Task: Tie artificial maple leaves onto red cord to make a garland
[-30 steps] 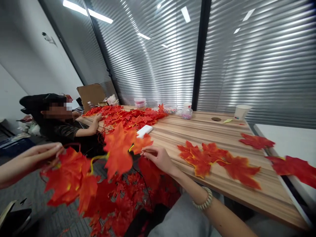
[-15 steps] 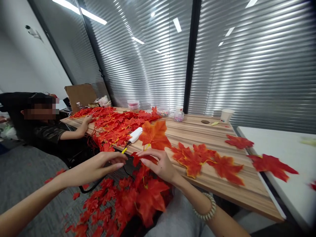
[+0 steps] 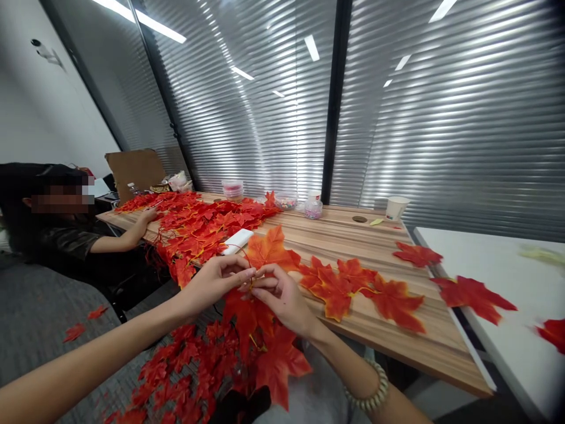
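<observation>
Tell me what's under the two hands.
Below the left hand and right hand hang red leaves, with grey clothing partly behind them. What the fingertips pinch is mostly covered, and the leaves hide part of that clothing.

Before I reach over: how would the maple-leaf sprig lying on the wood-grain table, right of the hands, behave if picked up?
The maple-leaf sprig is probably light, as its leaves look thin. It will likely flop, since only a slender yellow stem seems to join its leaves.
</observation>
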A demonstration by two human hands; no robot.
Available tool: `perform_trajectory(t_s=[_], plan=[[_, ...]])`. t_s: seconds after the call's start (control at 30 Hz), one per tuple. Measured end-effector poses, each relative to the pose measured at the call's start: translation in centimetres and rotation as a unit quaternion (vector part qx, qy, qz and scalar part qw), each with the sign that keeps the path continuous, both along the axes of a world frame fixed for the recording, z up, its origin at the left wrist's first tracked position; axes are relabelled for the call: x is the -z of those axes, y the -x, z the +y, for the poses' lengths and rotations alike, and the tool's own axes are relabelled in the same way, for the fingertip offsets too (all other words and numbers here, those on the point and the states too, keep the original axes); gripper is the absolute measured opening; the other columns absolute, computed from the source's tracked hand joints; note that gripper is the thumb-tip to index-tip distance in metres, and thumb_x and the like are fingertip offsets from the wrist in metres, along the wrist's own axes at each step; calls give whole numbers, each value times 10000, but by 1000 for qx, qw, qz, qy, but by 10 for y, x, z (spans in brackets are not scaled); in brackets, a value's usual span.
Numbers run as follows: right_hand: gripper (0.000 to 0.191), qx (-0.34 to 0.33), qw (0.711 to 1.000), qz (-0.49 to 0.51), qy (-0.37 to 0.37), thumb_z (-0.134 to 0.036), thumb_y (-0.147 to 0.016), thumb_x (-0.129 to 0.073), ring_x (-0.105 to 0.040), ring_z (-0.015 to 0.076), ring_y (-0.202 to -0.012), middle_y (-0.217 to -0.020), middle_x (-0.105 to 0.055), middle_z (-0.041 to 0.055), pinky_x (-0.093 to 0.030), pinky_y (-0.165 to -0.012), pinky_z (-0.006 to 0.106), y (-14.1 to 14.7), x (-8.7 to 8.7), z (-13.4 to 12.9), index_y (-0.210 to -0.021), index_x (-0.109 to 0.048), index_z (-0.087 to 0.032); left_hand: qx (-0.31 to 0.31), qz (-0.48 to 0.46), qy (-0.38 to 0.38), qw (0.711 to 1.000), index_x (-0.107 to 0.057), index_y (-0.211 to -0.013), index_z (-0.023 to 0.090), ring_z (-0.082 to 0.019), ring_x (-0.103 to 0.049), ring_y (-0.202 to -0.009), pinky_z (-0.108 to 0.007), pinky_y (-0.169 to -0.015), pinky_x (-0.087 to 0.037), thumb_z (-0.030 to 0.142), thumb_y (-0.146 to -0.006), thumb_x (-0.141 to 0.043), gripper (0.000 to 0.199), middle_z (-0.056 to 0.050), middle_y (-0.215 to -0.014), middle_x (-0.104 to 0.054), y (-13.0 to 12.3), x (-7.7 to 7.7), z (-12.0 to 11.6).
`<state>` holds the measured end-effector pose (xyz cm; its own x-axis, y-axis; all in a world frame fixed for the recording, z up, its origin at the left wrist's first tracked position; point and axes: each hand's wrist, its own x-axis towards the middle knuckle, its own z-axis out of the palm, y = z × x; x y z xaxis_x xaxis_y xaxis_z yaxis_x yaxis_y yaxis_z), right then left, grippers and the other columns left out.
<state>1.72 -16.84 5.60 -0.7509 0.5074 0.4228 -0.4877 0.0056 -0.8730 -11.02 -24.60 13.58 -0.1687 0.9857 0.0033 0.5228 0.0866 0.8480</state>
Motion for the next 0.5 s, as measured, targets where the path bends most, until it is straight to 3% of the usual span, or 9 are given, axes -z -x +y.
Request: perform_trajectory(t_s=[0.3, 0.4, 0.5], plan=[[159, 147, 984, -25, -100, -251, -820, -498, -556, 177, -1041, -1086, -602, 67, -456, -894, 332, -12, 10, 9, -967, -534, -201, -69, -32, -62, 995, -543, -671, 164, -159, -571, -728, -281, -704, -466, 406, -700, -599, 249, -21, -713, -604, -4, -2, 12], [200, 202, 960, -34, -190, -204, -830, -475, -489, 183, -1128, -1200, -542, 55, -388, -971, 366, -21, 9, 13, -1010, -561, -218, -63, -31, -70, 995, -546, -704, 160, -155, -571, -722, -278, -703, -464, 399, -712, -590, 243, -18, -705, -601, 0, 0, 17], [315, 225, 913, -16, -340, -107, -814, -439, -382, 196, -1222, -1236, -515, 27, -312, -1019, 418, -28, 12, 20, -1062, -573, -248, -64, -8, -101, 993, -560, -716, 161, -146, -572, -717, -261, -703, -456, 377, -725, -583, 218, -11, -703, -608, 6, 1, 21]])
